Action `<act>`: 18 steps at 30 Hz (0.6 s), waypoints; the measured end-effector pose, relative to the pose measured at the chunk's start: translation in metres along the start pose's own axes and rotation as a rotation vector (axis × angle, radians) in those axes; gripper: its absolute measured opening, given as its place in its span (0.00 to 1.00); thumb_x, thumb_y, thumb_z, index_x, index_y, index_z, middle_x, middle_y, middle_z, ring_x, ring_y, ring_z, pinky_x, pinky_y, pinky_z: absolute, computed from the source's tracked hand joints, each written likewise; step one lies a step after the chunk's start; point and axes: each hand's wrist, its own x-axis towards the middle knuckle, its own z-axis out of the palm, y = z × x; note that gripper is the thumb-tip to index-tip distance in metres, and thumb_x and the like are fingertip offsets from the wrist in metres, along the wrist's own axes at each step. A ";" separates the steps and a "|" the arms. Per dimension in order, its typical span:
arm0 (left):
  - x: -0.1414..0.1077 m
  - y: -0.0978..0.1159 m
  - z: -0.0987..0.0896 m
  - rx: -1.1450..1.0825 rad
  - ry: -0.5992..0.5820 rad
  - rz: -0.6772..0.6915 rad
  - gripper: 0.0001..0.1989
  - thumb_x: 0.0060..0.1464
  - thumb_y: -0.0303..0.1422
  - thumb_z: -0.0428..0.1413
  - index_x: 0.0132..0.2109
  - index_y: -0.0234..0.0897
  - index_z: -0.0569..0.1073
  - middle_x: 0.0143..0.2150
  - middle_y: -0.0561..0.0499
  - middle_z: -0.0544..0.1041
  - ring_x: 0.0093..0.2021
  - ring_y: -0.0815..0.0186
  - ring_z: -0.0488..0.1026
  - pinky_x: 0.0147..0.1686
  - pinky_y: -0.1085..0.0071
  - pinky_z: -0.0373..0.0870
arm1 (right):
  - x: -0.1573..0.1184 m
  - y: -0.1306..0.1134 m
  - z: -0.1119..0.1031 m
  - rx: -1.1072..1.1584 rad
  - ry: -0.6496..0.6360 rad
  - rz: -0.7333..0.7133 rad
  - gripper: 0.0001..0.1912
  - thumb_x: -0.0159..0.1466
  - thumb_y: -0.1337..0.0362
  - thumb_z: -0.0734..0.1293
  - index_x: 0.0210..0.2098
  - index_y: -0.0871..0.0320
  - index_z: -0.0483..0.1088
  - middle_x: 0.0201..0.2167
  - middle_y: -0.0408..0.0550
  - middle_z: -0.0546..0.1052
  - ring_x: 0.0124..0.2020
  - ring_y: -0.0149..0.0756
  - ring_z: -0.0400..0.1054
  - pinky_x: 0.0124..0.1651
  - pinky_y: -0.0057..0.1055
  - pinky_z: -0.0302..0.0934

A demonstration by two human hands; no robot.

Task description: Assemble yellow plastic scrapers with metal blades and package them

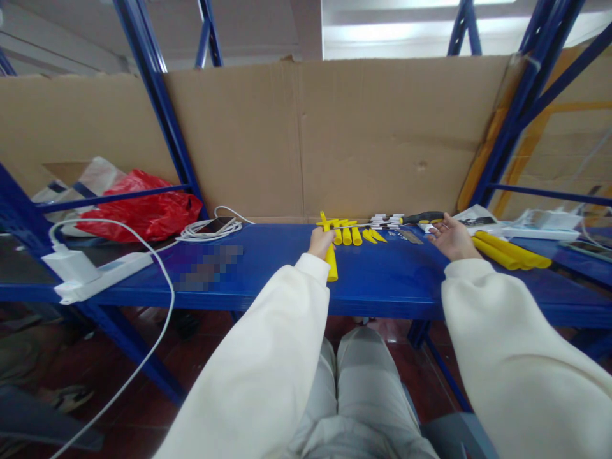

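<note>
My left hand (322,243) is closed around a yellow plastic part (331,264) with a tube-like lower end and a cross-shaped top. In my right hand (453,237) is the black and yellow handle of a screwdriver (421,218). Its thin shaft points left and reaches the top of the yellow part; whether the tip sits in a screw is too small to tell. Just right of my left hand lie several yellow tubes (347,236) in a row. Small pointed yellow pieces (373,236) lie beside them, near a small grey metal plate (411,236).
Larger yellow tubes (511,250) lie right of my right hand, before a white power strip (540,229). At left are a coiled white cable (210,231), a red plastic bag (143,204) and a white power strip (108,277). A cardboard panel (306,140) backs the blue table (382,280).
</note>
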 end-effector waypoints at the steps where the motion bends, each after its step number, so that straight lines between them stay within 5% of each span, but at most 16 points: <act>1: 0.000 0.000 0.000 -0.004 -0.002 0.001 0.10 0.47 0.18 0.54 0.26 0.36 0.72 0.16 0.58 0.65 0.16 0.71 0.63 0.24 0.73 0.63 | 0.000 -0.001 0.000 -0.003 0.024 0.027 0.16 0.69 0.58 0.68 0.29 0.53 0.60 0.22 0.40 0.64 0.21 0.31 0.60 0.21 0.27 0.59; 10: 0.003 -0.003 0.001 -0.009 -0.022 0.005 0.10 0.47 0.17 0.53 0.26 0.37 0.72 0.15 0.58 0.65 0.17 0.71 0.64 0.24 0.73 0.63 | -0.014 -0.008 0.010 -0.004 0.093 0.117 0.14 0.70 0.60 0.65 0.29 0.52 0.60 0.16 0.38 0.55 0.18 0.31 0.51 0.17 0.26 0.56; 18: 0.002 -0.002 0.001 -0.035 -0.014 0.007 0.14 0.48 0.16 0.55 0.22 0.38 0.66 0.14 0.59 0.63 0.14 0.74 0.60 0.20 0.75 0.59 | -0.013 -0.007 0.011 -0.005 0.046 0.072 0.15 0.72 0.66 0.62 0.28 0.54 0.62 0.19 0.39 0.63 0.18 0.28 0.58 0.20 0.24 0.57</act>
